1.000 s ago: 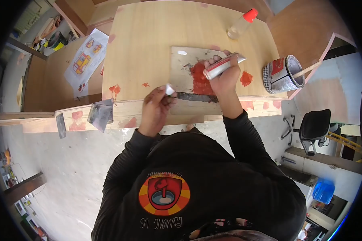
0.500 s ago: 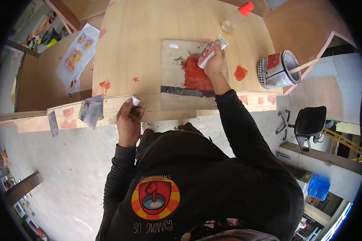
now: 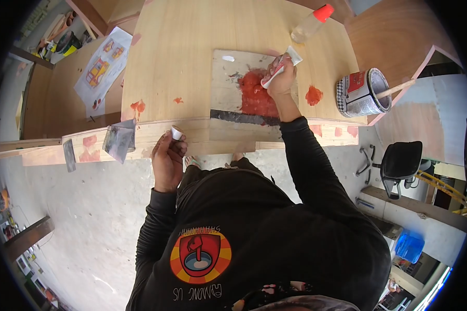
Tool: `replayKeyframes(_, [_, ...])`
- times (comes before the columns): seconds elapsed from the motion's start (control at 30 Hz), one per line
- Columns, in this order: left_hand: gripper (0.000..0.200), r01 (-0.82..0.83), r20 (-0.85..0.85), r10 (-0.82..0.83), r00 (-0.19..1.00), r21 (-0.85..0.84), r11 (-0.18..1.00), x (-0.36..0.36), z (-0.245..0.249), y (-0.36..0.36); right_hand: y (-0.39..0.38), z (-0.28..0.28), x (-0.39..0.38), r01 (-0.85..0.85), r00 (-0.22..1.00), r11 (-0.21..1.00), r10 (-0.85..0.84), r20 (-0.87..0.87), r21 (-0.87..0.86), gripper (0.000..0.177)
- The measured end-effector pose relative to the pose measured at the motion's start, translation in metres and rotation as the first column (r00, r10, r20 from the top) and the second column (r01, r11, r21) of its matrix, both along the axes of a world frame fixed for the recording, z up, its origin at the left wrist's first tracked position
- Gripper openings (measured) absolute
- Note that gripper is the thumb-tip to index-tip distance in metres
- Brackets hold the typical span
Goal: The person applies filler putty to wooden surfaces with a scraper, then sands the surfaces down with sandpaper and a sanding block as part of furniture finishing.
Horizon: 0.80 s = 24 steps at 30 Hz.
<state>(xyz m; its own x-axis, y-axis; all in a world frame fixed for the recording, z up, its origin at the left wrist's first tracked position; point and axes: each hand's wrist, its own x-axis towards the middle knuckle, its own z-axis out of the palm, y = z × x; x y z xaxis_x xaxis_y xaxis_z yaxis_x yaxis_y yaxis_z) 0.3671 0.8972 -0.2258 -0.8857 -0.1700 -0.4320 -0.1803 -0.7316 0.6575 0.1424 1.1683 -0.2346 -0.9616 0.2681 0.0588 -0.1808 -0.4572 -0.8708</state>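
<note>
My right hand (image 3: 282,79) is wrapped round a white and red squeeze tube (image 3: 294,55), its nozzle end pointing down at a patch of red paste (image 3: 256,93). That paste is spread on a flat mixing board (image 3: 225,78), which has a dark strip across its near part. Between the thumb and fingers of my left hand (image 3: 168,155) is a small white cap (image 3: 177,132), held near the table's front edge. Two scraper blades, a larger grey one (image 3: 120,141) and a narrow one (image 3: 69,155), rest at that edge to the left.
A paint can (image 3: 359,93) with a wooden stick (image 3: 397,89) lies or stands at the right. A clear bottle with a red cap (image 3: 312,23) is at the back. A printed drawing sheet (image 3: 101,70) lies left. Red smears (image 3: 314,95) mark the wood. An office chair (image 3: 399,163) stands right.
The tube looks more squeezed in my right hand, with its nozzle still over the red paste. My left hand keeps holding the cap. The whole view has shifted slightly.
</note>
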Motion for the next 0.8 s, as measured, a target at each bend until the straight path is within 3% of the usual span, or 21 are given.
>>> replayKeyframes(0.13, [0.023, 0.011, -0.012, -0.011, 1.0, 0.013, 1.0, 0.0, -0.001, -0.001, 0.003, 0.001, -0.001, 0.015, 1.0, 1.0, -0.015, 0.019, -0.016, 0.027])
replayKeyframes(0.23, [0.023, 0.013, -0.024, -0.013, 1.0, -0.002, 1.0, -0.002, 0.002, 0.001, 0.011, 0.0, -0.004, 0.071, 0.997, 0.988, -0.068, 0.031, -0.138, 0.033])
replayKeyframes(0.37, [0.022, 0.077, -0.078, -0.081, 0.994, -0.049, 0.996, -0.013, 0.011, 0.01, 0.021, 0.003, -0.004, 0.1, 0.984, 0.949, -0.05, 0.17, -0.299, 0.042])
replayKeyframes(0.5, [0.023, 0.2, -0.219, -0.259, 0.941, -0.258, 0.945, -0.04, 0.024, 0.034, 0.031, 0.006, -0.001, 0.168, 0.965, 0.872, -0.049, 0.259, -0.46, 0.05])
replayKeyframes(0.57, [0.026, 0.237, -0.287, -0.373, 0.882, -0.414, 0.879, -0.059, 0.026, 0.049, 0.034, 0.012, 0.004, 0.166, 0.968, 0.827, -0.034, 0.247, -0.537, 0.049])
replayKeyframes(0.67, [0.027, 0.244, -0.322, -0.424, 0.847, -0.473, 0.847, -0.087, 0.023, 0.078, 0.029, 0.034, 0.023, 0.096, 0.982, 0.779, 0.029, 0.189, -0.62, 0.049])
replayKeyframes(0.8, [0.026, 0.305, -0.338, -0.452, 0.826, -0.405, 0.862, -0.106, 0.025, 0.104, 0.007, 0.072, 0.051, -0.011, 0.994, 0.769, 0.076, 0.075, -0.64, 0.048])
